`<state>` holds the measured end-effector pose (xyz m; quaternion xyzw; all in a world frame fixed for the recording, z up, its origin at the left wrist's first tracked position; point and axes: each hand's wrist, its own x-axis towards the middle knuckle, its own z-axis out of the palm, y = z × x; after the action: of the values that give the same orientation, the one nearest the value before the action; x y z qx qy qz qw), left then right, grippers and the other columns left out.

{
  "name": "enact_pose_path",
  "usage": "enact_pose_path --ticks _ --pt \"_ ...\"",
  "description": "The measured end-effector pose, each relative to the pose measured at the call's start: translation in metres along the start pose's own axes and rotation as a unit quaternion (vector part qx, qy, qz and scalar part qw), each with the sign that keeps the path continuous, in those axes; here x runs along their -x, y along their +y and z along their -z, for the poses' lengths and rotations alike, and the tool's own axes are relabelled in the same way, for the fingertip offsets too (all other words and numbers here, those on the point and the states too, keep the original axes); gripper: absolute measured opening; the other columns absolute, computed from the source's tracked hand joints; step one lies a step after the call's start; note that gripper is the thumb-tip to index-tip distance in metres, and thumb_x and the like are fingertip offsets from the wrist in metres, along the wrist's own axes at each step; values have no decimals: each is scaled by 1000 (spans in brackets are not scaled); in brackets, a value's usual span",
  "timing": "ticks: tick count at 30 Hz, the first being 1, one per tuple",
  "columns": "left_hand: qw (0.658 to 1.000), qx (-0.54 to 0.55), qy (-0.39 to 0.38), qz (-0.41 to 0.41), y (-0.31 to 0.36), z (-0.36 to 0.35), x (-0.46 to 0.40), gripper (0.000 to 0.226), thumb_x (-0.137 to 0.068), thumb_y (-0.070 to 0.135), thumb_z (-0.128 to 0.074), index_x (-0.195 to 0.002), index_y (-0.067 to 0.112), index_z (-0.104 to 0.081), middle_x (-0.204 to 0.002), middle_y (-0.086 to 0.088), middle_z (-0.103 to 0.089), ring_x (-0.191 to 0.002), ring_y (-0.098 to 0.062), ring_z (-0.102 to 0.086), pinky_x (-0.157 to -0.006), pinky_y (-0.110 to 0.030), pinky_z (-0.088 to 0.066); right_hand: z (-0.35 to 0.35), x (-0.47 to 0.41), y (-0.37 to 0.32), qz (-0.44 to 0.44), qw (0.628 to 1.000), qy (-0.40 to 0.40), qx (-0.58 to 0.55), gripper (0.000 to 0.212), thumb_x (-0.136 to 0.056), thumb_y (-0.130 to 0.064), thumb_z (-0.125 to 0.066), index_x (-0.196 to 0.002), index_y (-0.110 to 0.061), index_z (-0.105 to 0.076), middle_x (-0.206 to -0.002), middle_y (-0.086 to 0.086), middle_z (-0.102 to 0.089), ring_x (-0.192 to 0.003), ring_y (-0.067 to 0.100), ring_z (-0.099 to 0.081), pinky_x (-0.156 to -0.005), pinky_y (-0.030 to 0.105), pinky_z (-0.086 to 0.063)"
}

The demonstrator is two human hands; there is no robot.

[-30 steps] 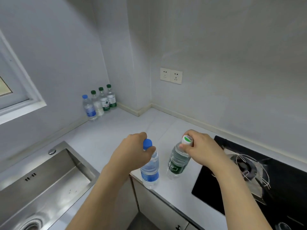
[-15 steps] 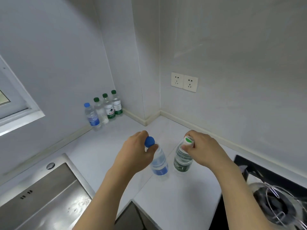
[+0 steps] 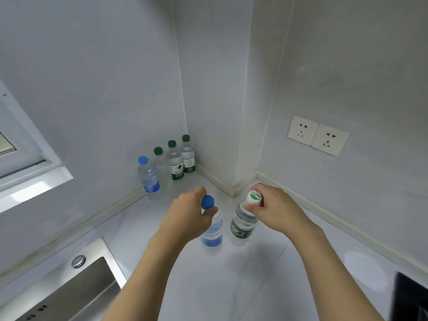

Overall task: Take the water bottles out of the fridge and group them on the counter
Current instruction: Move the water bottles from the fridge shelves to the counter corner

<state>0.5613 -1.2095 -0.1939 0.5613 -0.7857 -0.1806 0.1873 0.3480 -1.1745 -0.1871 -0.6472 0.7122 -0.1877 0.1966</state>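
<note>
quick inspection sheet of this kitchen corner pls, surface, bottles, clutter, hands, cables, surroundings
surface: white counter, bare patch near the camera.
job's things: four bottles in a row at the wall corner, one blue-capped bottle and three green-capped bottles; two more carried, a blue-label bottle and a green-label bottle.
clutter: nothing seen.
grippers: left hand grips the blue-label bottle at the neck; right hand pinches the green-label bottle's white cap.
cables: nothing seen.
surroundings: steel sink lower left, window sill left, double wall socket right, dark hob edge lower right.
</note>
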Motion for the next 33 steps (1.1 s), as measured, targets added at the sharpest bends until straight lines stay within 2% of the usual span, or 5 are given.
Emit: enact_pose_path --ticks 9,19,26,30,33 --pt "995 28 58 70 -88 28 -83 23 -90 34 -63 -89 18 -48 -72 6 -50 -60 -11 -46 -51 -23 -33 -45 -126 -62 74 996 -25 51 20 -88 -37 -62 -100 -26 -52 -98 -4 -60 -88 20 -57 -71 31 -44" --pt "978 -7 94 187 -205 54 -92 25 -87 32 -64 -89 12 -49 -71 1 -52 -66 -25 -50 -56 -32 -35 -126 -209 -148 172 975 -120 70 25 -88 -36 -61 -108 -22 -55 -105 -1 -60 -94 23 -57 -79 38 -49" --pt "970 -29 105 217 -260 64 -86 26 -89 34 -61 -95 10 -50 -86 -5 -57 -79 -32 -52 -65 -34 -37 -179 -237 -199 227 958 -159 75 25 -91 -33 -60 -106 -15 -53 -101 5 -59 -90 23 -55 -70 33 -39" --pt "970 -13 107 218 -280 63 -87 25 -90 32 -60 -98 10 -50 -92 -4 -58 -83 -31 -52 -68 -34 -37 -204 -250 -219 250 950 -162 95 31 -91 -30 -59 -115 -11 -51 -111 10 -59 -101 30 -55 -83 38 -45" --pt "972 4 106 208 -290 60 -91 23 -91 30 -60 -100 11 -51 -95 -4 -58 -86 -31 -53 -72 -36 -41 -218 -260 -229 241 952 -156 109 35 -92 -27 -57 -123 -13 -49 -119 11 -57 -105 33 -56 -83 38 -47"
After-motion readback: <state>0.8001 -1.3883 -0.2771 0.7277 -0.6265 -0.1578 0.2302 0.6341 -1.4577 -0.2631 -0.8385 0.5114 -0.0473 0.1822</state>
